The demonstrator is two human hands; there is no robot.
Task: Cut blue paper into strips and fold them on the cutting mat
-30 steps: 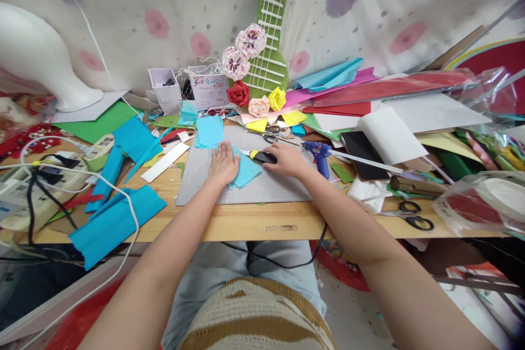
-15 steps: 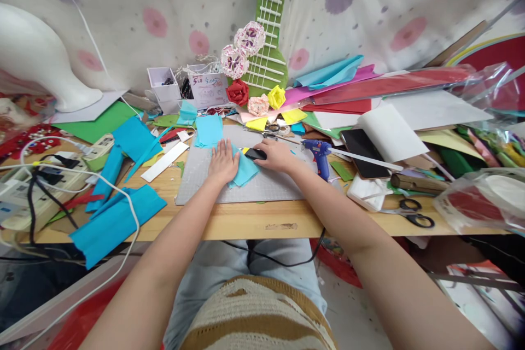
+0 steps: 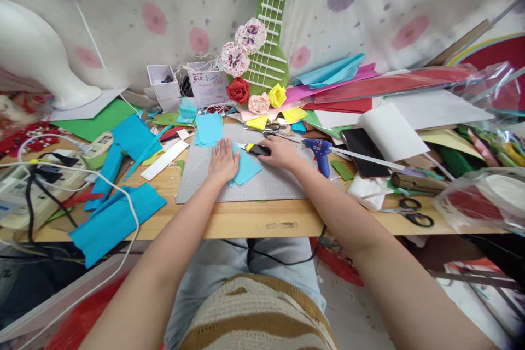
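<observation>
My left hand (image 3: pixel 224 161) lies flat, fingers stretched out, on the left part of a light-blue paper stack (image 3: pixel 247 169). Under the paper is a grey cutting mat (image 3: pixel 279 188). Wrapped round a black and yellow utility knife (image 3: pixel 258 150) is my right hand (image 3: pixel 279 152). The knife's blade points left, over the far edge of the blue paper near my left fingertips; whether it touches the paper I cannot tell. Another light-blue square stack (image 3: pixel 209 129) rests at the mat's far left corner.
A blue glue gun (image 3: pixel 320 154) stands right of my right hand. Black-handled scissors (image 3: pixel 414 212) and a phone (image 3: pixel 363 147) lie farther right. Dark-blue paper (image 3: pixel 118 221) and a white cable (image 3: pixel 132 202) are at the left. A green guitar-shaped craft (image 3: pixel 268 38) leans at the back.
My right hand and the knife have shifted slightly right, and more of the blade shows. My left hand stays on the paper.
</observation>
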